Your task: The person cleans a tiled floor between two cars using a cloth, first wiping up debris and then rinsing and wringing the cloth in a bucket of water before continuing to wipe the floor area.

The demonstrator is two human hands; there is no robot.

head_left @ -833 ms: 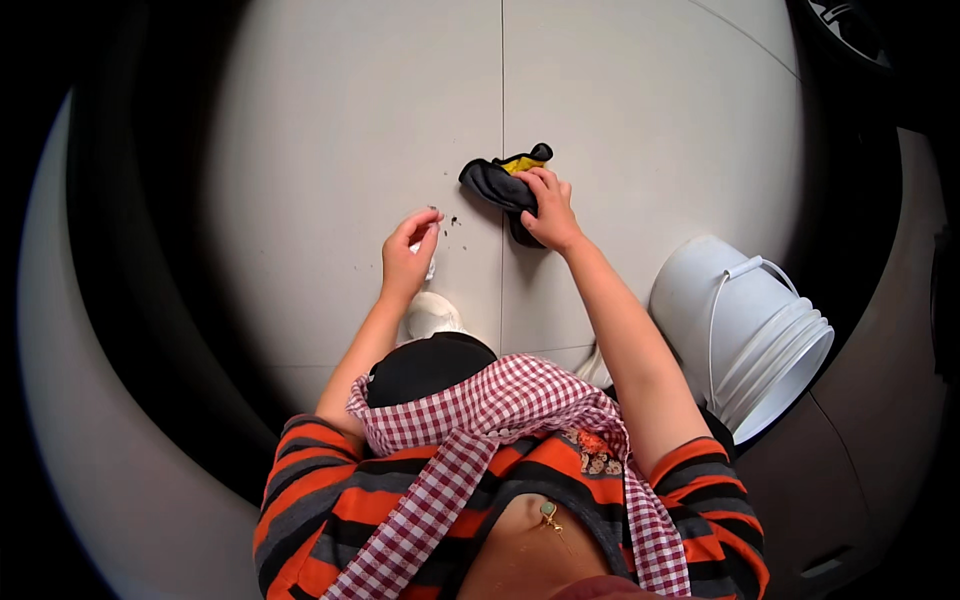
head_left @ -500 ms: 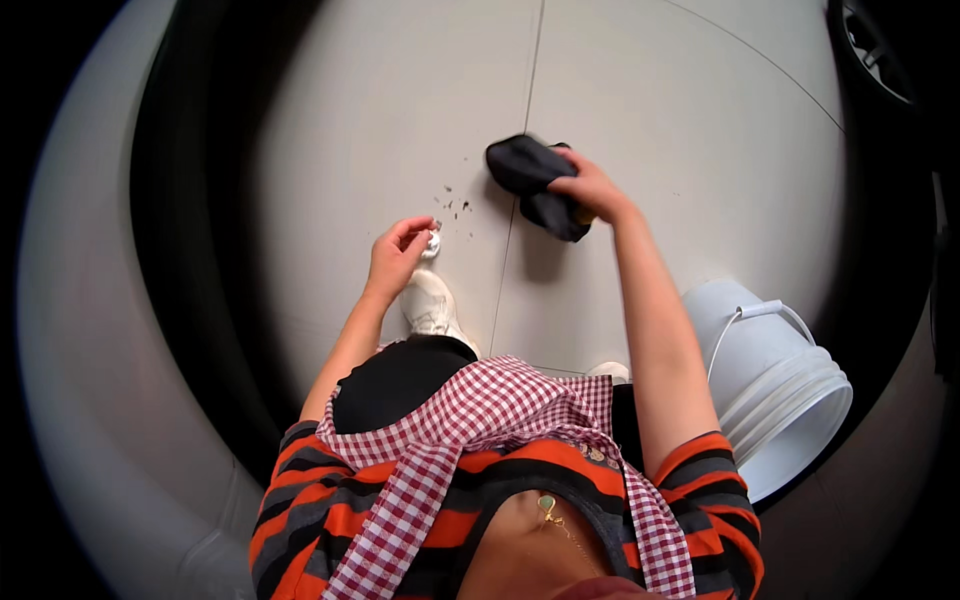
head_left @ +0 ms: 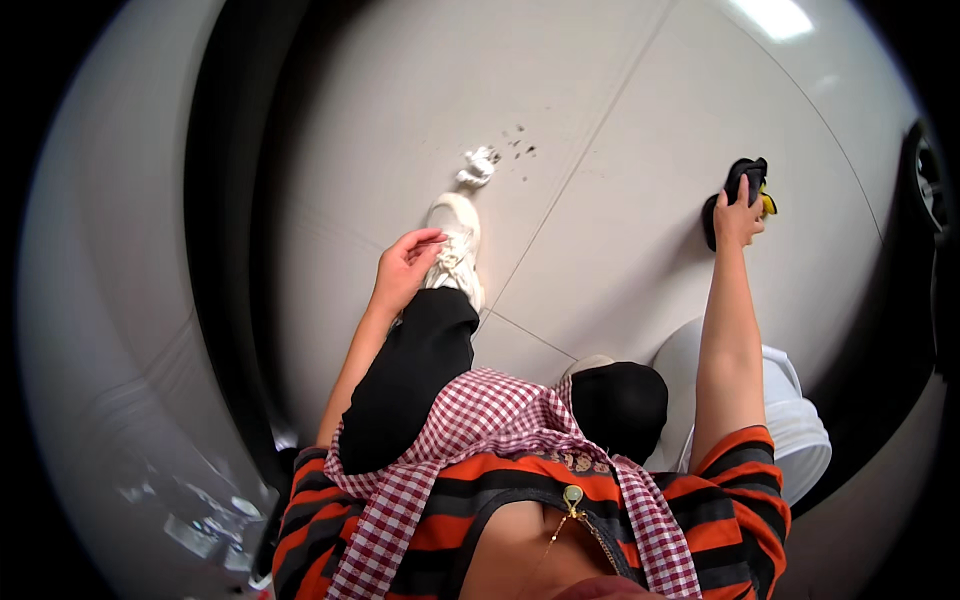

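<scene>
My left hand (head_left: 404, 264) hovers beside my white shoe (head_left: 457, 240), its fingers loosely bent and nothing visible in them. Just past the shoe's toe, a crumpled white wad (head_left: 478, 167) rests on the floor, next to a scatter of small dark bits (head_left: 520, 146). Out to the right, my right hand (head_left: 738, 217) is wrapped round a black, two-lobed thing (head_left: 746, 182) with a yellow part (head_left: 768, 204). Its exact kind does not show, and my fingers cover some of it.
By my right arm a white bucket (head_left: 795, 445) lies tipped on its side, partly hidden behind the arm. A dark-edged car-like body (head_left: 232, 200) curves along the left. At the far right is a wheel (head_left: 928, 185). Pale floor tiles (head_left: 600, 230) have thin joints.
My right hand has carried the black thing away to the right. The left hand has drawn back from the white wad, which now lies apart from it. The head view has shifted.
</scene>
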